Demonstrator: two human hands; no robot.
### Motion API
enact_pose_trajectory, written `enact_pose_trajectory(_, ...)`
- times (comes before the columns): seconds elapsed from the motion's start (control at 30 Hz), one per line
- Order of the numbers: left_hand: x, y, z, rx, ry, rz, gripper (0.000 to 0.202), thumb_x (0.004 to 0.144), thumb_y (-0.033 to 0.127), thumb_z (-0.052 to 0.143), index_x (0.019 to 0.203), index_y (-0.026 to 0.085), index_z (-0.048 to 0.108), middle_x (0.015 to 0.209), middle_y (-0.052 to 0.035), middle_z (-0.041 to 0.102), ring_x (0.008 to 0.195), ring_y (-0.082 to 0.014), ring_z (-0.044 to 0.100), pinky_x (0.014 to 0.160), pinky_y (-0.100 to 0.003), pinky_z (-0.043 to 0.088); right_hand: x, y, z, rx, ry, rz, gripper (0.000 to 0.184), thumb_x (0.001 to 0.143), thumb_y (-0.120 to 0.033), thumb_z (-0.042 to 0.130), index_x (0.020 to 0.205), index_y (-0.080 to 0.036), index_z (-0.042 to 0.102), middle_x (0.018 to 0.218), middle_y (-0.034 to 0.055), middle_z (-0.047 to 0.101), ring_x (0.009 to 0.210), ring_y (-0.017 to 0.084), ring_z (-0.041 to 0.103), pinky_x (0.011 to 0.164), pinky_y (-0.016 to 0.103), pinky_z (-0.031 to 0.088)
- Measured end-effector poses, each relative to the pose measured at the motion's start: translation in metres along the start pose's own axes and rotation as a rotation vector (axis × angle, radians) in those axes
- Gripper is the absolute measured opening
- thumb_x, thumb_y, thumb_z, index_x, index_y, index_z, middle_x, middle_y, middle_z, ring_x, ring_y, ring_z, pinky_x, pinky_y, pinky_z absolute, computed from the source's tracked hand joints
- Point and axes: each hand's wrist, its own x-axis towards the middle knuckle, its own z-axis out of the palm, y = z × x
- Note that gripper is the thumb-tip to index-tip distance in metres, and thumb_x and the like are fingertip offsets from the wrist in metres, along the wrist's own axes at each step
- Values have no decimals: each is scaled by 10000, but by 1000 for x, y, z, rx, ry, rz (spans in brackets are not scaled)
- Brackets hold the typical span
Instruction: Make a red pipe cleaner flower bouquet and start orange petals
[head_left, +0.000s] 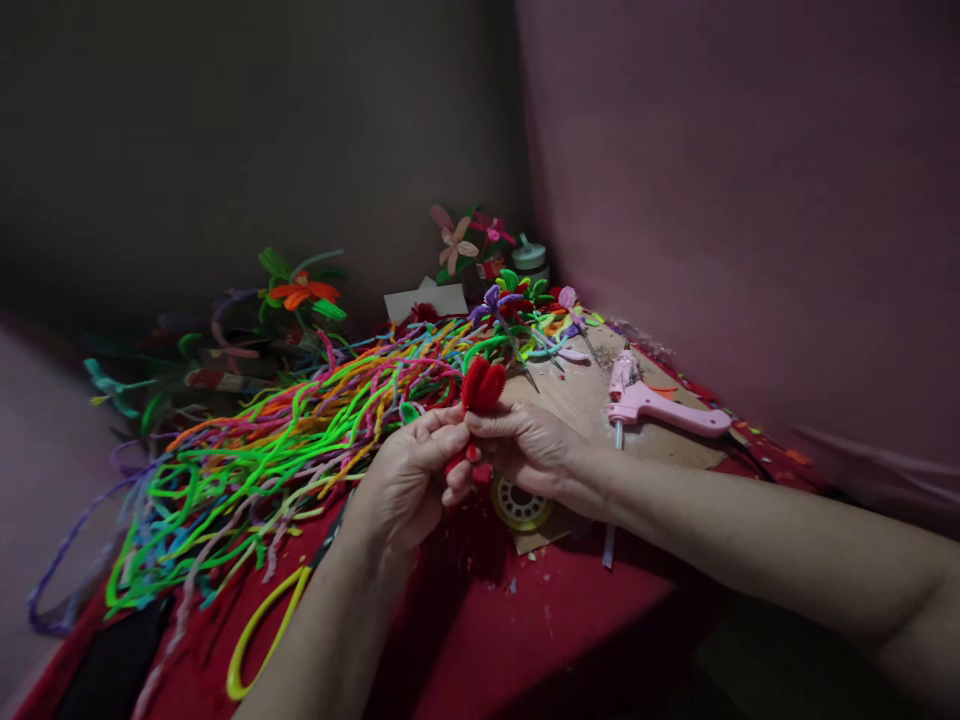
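Observation:
Both hands meet over the front of the table, pinching a red pipe-cleaner flower [482,385] at its base. Its fuzzy looped petals point up and away from me. My left hand [420,465] is closed round the lower part, where bits of red show between the fingers. My right hand [536,445] grips the base with thumb and fingertips. What exactly lies inside the fingers is hidden. Just below the right hand is a yellow-rimmed roll of tape [521,508], partly covered. A big heap of colourful pipe cleaners [277,430] spreads to the left.
A pink glue gun [667,408] with a glue stick lies on a cardboard sheet [694,455] at right. Yellow-handled scissors [262,640] lie beside my left forearm, near a dark flat object [112,660]. Finished flowers [304,290] and a lidded jar [530,258] stand at the back.

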Motion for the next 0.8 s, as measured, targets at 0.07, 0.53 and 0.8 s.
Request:
enact_pose_trajectory(0.07, 0, 2, -5, -37, -92, -76, 206, 711, 211, 719, 862, 133, 602, 521, 58, 493, 340, -2, 355, 317, -99, 283, 0, -1, -1, -61, -14, 4, 263, 473, -165, 832, 685, -132, 679, 562, -31, 611, 492, 70, 516, 509, 197, 382)
enact_pose_trajectory(0.53, -9, 7, -19, 55, -119, -119, 187, 701, 183, 694, 874, 129, 648, 498, 69, 434, 349, 10, 243, 361, -131, 186, -6, -13, 6, -564, -157, -50, 221, 512, -278, 820, 567, -134, 662, 530, -59, 514, 574, 72, 430, 618, 231, 348)
enact_pose_trajectory(0.8, -15, 1, -12, 276, 90, 107, 170, 753, 274, 664, 728, 152, 549, 500, 79, 408, 390, -20, 291, 391, -168, 202, -11, -27, 10, -633, -71, -229, 419, 648, -226, 760, 1045, -179, 633, 703, -38, 594, 546, 53, 460, 528, 192, 370)
